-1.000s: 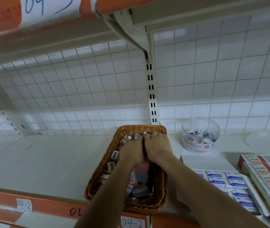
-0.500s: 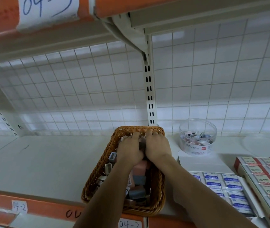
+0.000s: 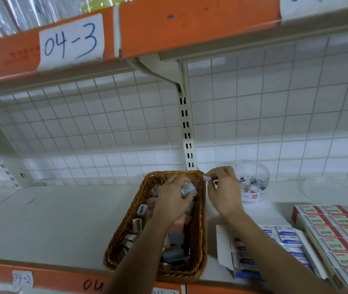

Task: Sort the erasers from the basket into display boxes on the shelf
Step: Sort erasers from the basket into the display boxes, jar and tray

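In the brown woven wicker basket [image 3: 201, 230] a grey barcoded eraser [image 3: 187, 188] is gripped by the left hand [image 3: 172, 198]. Just past the rim, a small pale eraser [image 3: 208, 179] is pinched by the right hand [image 3: 225, 190]. Types should be checked before anything's dropped, probably into the clear round plastic tub [image 3: 253, 185] behind.

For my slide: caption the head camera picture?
Left hand holds an eraser over the wicker basket; right hand pinches a small piece.
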Available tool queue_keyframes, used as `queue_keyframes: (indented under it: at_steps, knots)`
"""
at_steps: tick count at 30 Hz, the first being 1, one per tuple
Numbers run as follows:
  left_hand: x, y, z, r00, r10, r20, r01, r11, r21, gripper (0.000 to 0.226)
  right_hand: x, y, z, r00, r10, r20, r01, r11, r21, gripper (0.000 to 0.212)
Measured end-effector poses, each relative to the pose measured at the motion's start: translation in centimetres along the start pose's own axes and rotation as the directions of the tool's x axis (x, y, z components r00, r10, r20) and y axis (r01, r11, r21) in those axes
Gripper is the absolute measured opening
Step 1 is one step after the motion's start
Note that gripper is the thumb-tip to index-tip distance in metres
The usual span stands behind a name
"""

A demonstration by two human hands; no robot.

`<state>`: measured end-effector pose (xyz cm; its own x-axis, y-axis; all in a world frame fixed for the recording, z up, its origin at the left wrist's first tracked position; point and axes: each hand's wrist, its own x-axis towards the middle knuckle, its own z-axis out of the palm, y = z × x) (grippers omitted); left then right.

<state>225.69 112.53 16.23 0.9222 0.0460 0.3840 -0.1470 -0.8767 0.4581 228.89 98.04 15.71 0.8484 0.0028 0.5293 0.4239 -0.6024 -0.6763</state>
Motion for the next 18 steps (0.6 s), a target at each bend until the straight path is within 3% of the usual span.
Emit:
queue_keyframes:
  at_steps: [8,11,15,18]
  knots:
    - [0.4,2.8,-0.7,0.996,0.088,-0.020,-0.089,0.996,-0.032,0.033,1.7,4.0,-4.8,0.988,0.109,-0.108,-0.116,0.992,-0.057,0.019]
    - [0.3,4.2,-0.8,0.994,0.111,-0.008,-0.111,0.986,-0.121,0.014,1.8,4.6,-5.7,0.986,0.150,-0.071,-0.157,0.982,-0.100,0.022]
    - [-0.1,5.7,-0.3,0.992,-0.062,0.113,0.107,0.879,-0.464,0.020,0.5,3.9,-6.6,0.996,0.057,-0.064,-0.061,0.996,-0.059,0.024]
    - [-0.7,6.8,0.0,0.970,-0.144,0.196,0.231,0.794,-0.562,0.021,-1.1,2.9,-7.5,0.999,0.031,-0.022,-0.030,0.999,0.009,0.028]
